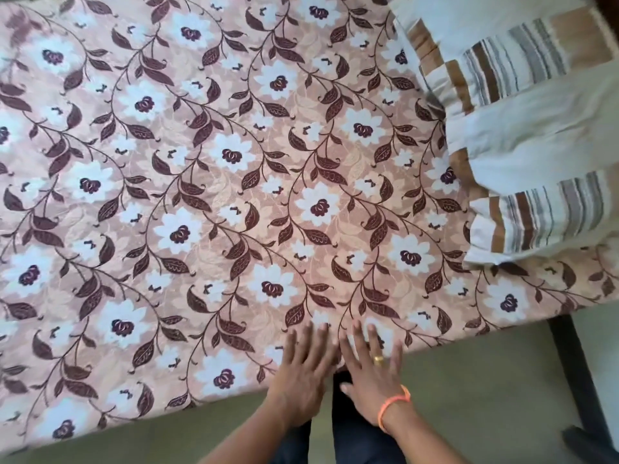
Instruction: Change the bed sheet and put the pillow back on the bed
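At the near edge of the bed, both hands are lying flat on the bed sheet (207,182), side by side and almost touching. The left hand (303,373) and the right hand (371,376) are both pressing down with fingers straight and spread apart, gripping nothing. The floral sheet is covering the whole bed. The pillow (522,135), cream with brown and grey stripes, is lying on the sheet at the bed's right end.
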### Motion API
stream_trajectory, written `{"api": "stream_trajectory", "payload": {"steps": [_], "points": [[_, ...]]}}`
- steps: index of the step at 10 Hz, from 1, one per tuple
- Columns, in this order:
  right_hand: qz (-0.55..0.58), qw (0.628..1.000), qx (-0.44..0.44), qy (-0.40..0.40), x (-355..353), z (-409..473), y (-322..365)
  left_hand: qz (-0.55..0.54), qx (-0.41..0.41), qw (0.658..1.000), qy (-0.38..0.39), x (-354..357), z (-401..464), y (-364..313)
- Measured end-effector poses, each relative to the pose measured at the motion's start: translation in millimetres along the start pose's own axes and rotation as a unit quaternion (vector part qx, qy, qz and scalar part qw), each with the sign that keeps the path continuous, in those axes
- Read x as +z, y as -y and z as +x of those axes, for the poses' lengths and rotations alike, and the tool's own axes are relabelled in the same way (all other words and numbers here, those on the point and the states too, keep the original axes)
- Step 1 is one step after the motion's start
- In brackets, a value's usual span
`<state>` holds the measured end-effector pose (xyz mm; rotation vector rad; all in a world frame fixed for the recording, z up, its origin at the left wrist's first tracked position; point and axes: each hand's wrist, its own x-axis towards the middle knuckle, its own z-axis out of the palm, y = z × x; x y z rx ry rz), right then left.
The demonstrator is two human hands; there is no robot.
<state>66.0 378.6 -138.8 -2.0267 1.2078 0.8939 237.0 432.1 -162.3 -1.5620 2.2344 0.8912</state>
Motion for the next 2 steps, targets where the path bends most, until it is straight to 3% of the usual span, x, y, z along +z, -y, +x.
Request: {"api": "stream_trajectory", "payload": {"steps": [1,2], "points": [[0.073,0.988,0.072,0.118,15,-61,9,0.001,0.025,0.987,0.158,-17,-38,-18],[0.114,0.978,0.107,0.137,0,-84,19,-0.075,-0.015,0.978,0.192,-43,-50,-25]]}}
